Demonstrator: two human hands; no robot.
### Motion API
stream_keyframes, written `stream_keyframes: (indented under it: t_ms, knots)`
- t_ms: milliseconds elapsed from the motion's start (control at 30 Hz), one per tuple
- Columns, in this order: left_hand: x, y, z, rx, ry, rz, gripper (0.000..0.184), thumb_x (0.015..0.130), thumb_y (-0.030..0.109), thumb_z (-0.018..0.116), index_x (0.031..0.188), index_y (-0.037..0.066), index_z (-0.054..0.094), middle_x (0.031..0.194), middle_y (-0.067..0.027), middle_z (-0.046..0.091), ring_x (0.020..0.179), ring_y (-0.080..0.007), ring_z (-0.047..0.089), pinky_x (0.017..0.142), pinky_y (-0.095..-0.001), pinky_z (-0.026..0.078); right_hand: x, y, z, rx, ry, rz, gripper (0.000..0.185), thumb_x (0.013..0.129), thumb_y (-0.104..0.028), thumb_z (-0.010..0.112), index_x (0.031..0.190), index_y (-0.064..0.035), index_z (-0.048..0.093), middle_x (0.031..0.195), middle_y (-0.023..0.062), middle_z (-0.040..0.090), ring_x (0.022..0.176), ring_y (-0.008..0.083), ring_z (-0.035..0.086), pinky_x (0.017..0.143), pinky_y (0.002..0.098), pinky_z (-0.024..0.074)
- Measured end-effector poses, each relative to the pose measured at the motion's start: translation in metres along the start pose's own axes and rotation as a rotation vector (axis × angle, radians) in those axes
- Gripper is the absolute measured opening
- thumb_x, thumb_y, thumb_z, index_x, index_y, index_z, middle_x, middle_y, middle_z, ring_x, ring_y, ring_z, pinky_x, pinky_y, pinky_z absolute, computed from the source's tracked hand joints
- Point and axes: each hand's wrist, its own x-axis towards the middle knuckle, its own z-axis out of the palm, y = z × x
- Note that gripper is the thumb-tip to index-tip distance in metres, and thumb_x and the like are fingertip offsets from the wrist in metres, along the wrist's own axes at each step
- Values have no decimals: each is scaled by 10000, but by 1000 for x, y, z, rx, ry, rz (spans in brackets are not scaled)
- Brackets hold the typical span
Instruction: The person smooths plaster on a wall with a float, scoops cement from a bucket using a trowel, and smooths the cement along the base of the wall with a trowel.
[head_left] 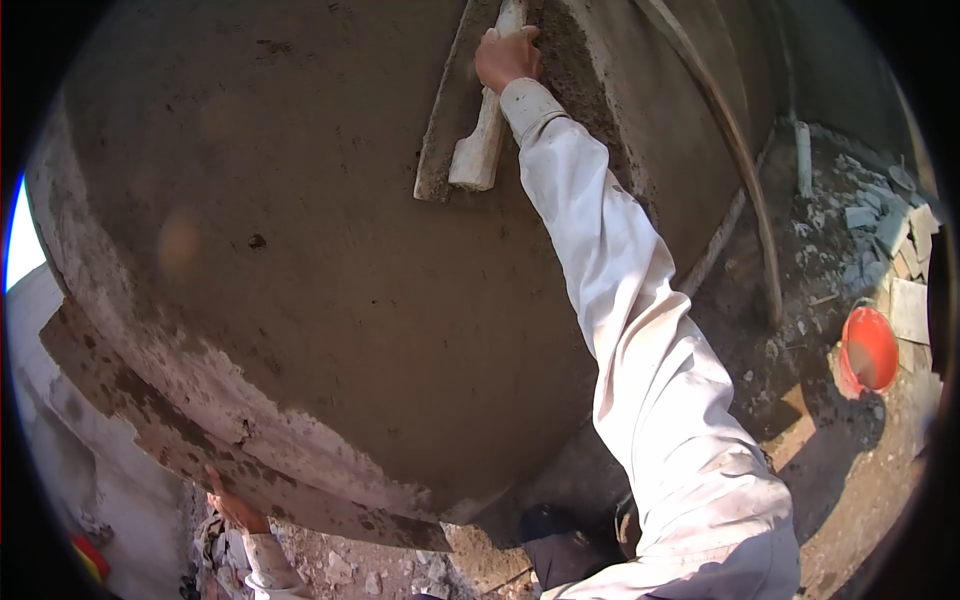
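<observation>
My right hand (508, 58) is closed around the pale handle of a long wooden plastering float (440, 150). The float lies against a wall of wet brown-grey plaster (350, 250), near the top of the view. At the lower left, my left hand (237, 508) grips the lower edge of a mud-spotted board (200, 445). One digit shows on the board's face, and the rest of the fingers are partly hidden. This board runs along the wall's edge, beside a paler, rough strip of plaster (270, 410).
A long wooden pole (735, 140) leans at the right. Beyond it stand a white pipe (803, 160), an orange-red bucket (868, 350) and a heap of broken tiles (890, 235). Stony rubble (340, 570) covers the ground below the board.
</observation>
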Motion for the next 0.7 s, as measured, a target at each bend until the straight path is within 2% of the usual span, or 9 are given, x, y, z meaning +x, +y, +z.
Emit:
stream_keyframes:
  t_ms: [67, 167, 267, 400, 467, 533, 600, 700]
  knots:
    - [6, -2, -6, 28, -45, -35, 578, 867, 431, 685, 1156, -48, 540, 1173, -165, 589, 946, -256, 623, 813, -389, 532, -16, 8, -7, -30, 10, 15, 596, 932, -344, 517, 1269, 104, 316, 1198, 364, 556, 1109, 452, 592, 973, 476, 462]
    - [2, 1, 0, -92, -45, -52, 558, 864, 412, 691, 1153, -44, 550, 1166, -162, 591, 942, -251, 614, 819, -384, 524, -28, 35, -7, 24, -28, 110, 499, 945, -298, 519, 1244, 56, 333, 1152, 338, 588, 1077, 474, 593, 937, 489, 485]
    - [24, -23, -12, 7, 72, -5, 559, 867, 404, 688, 1166, -49, 553, 1152, -164, 598, 938, -252, 610, 829, -378, 517, -50, 46, -13, 37, -39, 148, 486, 950, -290, 513, 1235, 64, 341, 1141, 353, 585, 1066, 478, 597, 936, 490, 485]
    - [13, -14, 1, 0, 70, 60, 556, 869, 390, 690, 1167, -58, 551, 1165, -165, 594, 949, -253, 612, 842, -376, 516, -42, 23, -6, -13, 34, 69, 483, 952, -278, 507, 1230, 83, 347, 1123, 357, 591, 1056, 473, 607, 931, 483, 492]
    - [35, -41, -21, 1, 20, 92, 544, 876, 380, 686, 1161, -62, 550, 1163, -166, 594, 954, -253, 613, 838, -375, 522, 0, 13, 3, -109, 44, -99, 603, 935, -330, 518, 1260, 134, 311, 1108, 364, 593, 938, 432, 667, 865, 450, 532]
    - [26, -29, -16, 32, 31, 71, 536, 883, 371, 682, 1161, -67, 548, 1165, -166, 594, 963, -249, 613, 832, -376, 529, 61, 6, 25, -4, 19, -186, 615, 928, -315, 520, 1267, 148, 299, 1077, 357, 599, 784, 382, 699, 782, 418, 563]
    - [23, -25, -11, 16, 30, 81, 536, 887, 372, 677, 1160, -71, 545, 1168, -166, 591, 970, -248, 612, 826, -377, 536, 97, -20, 38, 56, 101, -113, 575, 924, -330, 514, 1287, 89, 363, 1166, 329, 601, 1104, 459, 595, 928, 475, 488]
    - [27, -31, -18, 1, -6, 119, 526, 906, 378, 649, 1168, -67, 552, 1174, -165, 580, 977, -247, 609, 830, -379, 541, 127, -5, 55, 17, 188, -169, 598, 927, -341, 523, 1318, 78, 355, 1194, 331, 588, 1127, 463, 581, 947, 470, 481]
